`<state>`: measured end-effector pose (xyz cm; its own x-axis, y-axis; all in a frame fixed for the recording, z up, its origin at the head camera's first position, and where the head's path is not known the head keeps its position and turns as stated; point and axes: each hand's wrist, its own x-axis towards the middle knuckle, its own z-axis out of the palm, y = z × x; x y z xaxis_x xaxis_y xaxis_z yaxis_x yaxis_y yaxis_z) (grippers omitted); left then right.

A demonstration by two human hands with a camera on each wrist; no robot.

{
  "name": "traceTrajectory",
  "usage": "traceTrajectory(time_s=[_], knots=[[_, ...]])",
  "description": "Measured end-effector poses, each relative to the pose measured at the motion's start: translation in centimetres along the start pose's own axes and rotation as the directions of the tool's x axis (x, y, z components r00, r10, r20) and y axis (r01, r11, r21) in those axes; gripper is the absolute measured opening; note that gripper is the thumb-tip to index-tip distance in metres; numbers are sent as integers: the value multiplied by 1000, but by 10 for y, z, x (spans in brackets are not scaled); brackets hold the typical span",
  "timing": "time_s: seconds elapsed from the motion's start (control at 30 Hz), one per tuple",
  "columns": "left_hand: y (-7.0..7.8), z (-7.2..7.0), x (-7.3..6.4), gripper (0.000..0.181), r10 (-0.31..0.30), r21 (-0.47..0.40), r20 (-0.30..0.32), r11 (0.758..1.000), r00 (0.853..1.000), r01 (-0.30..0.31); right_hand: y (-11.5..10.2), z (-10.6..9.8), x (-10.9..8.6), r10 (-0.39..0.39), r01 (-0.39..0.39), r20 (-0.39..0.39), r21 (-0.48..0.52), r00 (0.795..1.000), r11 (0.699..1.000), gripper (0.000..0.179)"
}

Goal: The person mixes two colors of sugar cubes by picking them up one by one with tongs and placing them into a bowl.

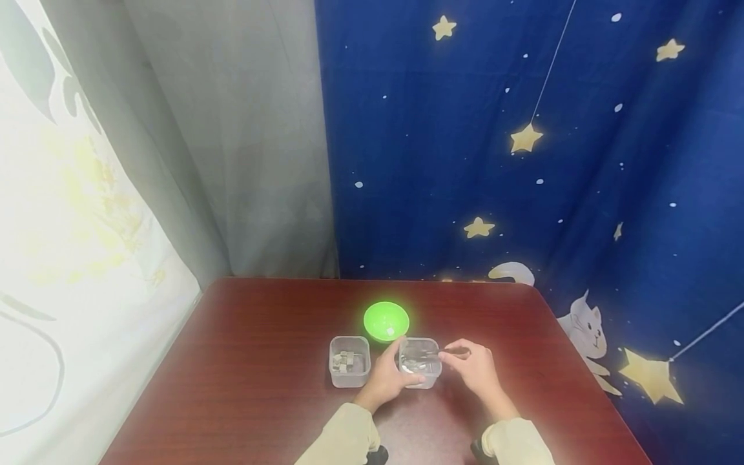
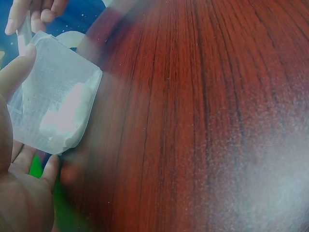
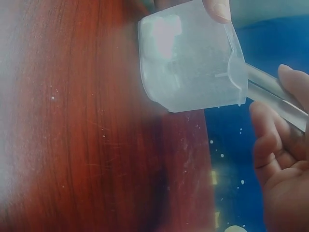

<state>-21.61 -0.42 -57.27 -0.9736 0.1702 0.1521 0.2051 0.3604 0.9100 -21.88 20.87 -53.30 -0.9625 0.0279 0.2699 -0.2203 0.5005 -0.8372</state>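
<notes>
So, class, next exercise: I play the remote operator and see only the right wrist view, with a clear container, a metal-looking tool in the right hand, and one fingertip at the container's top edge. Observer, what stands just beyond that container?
Observer: In the head view, a green bowl stands just beyond the clear container.

Operator: I get only a fingertip of the left hand. Where is the rest?

Observer: The left hand grips the container from its left side.

Operator: And what lies to the left of that hand?

Observer: A second clear container with small pale pieces in it, too small for me to identify.
</notes>
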Motion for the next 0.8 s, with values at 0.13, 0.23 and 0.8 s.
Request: traceTrajectory(time_s=[0.13,0.23,0.8], knots=[[1,-1,0,95,3,-12,-6,1000,1000,-3,-1,-2,2,-14,15,36,-24,999,1000,18],[0,-1,1,94,3,-18,-7,1000,1000,-3,-2,-4,3,-10,12,84,-22,996,1000,23],[-5,1,2,93,17,-19,-5,1000,1000,-17,-3,-4,1,25,-24,74,-22,997,999,19]])
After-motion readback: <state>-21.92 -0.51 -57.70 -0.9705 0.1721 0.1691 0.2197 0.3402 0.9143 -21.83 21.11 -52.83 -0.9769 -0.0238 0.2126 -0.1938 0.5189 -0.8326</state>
